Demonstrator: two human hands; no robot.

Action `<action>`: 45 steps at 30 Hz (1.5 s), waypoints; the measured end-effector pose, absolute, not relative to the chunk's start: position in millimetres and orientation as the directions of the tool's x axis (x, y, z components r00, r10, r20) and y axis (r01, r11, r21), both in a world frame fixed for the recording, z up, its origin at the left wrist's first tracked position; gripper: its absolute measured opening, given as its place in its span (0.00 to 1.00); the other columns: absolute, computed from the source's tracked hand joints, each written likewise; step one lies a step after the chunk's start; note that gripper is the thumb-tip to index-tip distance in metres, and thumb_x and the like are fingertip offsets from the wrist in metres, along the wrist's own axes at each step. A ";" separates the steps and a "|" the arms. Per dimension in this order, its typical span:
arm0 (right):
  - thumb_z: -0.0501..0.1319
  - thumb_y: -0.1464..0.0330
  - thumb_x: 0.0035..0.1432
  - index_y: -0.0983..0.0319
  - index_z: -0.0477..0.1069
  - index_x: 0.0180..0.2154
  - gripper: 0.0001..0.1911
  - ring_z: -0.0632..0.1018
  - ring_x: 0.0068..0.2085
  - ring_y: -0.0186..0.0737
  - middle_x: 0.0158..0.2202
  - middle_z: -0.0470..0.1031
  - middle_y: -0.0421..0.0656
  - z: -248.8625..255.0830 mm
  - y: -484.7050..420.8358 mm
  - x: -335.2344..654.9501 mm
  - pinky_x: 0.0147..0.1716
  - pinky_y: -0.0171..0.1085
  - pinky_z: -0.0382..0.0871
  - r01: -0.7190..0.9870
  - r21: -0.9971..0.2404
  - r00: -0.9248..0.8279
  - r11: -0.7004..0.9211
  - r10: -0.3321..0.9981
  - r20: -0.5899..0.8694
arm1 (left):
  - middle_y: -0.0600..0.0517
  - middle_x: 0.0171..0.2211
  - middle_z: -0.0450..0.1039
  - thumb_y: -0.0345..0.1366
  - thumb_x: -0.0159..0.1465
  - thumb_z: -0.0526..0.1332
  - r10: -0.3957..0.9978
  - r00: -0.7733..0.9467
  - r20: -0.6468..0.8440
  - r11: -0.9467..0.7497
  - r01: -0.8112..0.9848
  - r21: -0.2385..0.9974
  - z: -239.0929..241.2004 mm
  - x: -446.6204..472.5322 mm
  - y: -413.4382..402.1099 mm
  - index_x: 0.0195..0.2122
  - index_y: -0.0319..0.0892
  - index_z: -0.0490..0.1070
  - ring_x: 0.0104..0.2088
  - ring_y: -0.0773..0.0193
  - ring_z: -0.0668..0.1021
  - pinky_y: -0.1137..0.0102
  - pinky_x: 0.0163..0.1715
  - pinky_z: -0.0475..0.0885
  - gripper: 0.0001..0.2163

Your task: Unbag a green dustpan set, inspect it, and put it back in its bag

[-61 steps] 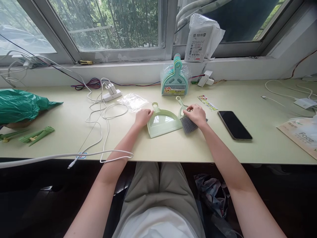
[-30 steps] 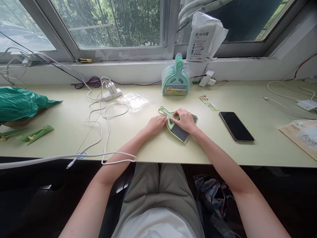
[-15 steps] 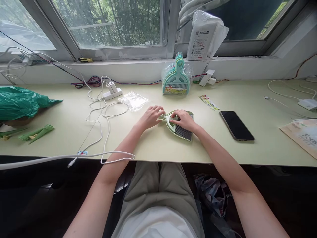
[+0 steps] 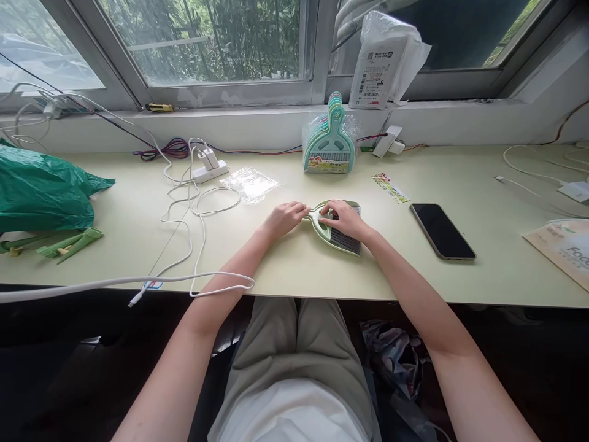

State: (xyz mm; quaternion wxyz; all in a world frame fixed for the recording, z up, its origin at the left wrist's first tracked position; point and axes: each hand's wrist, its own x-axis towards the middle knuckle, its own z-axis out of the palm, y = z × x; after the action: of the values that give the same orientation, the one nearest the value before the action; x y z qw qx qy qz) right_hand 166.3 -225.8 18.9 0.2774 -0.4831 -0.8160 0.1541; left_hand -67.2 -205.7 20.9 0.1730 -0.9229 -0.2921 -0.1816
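Both hands on pale-green dustpan (image 4: 327, 234): left hand (image 4: 285, 218) pinching handle, right hand (image 4: 346, 220) pressing grey-bristled brush (image 4: 346, 239), seemingly nested.

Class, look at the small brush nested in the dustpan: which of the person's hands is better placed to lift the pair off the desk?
Probably the right hand: it lies over the brush and dustpan, while the left hand only touches the handle end.
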 end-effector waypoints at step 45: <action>0.62 0.59 0.53 0.59 0.69 0.30 0.10 0.73 0.35 0.43 0.34 0.75 0.44 41.8 -243.7 155.5 0.33 0.38 0.62 0.786 -0.522 -0.024 0.330 0.861 0.509 | 0.42 0.65 0.53 0.39 0.69 0.48 0.869 0.153 0.470 -0.490 0.390 0.780 43.6 -36.0 -232.1 0.66 0.49 0.44 0.62 0.58 0.63 0.61 0.53 0.68 0.25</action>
State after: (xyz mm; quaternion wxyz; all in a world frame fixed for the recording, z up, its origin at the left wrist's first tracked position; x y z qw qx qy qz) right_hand 155.5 -243.7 41.8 0.3942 -0.5767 -0.7140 0.0470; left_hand -36.0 -232.1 43.6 -0.2494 -0.7170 -0.4391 -0.4805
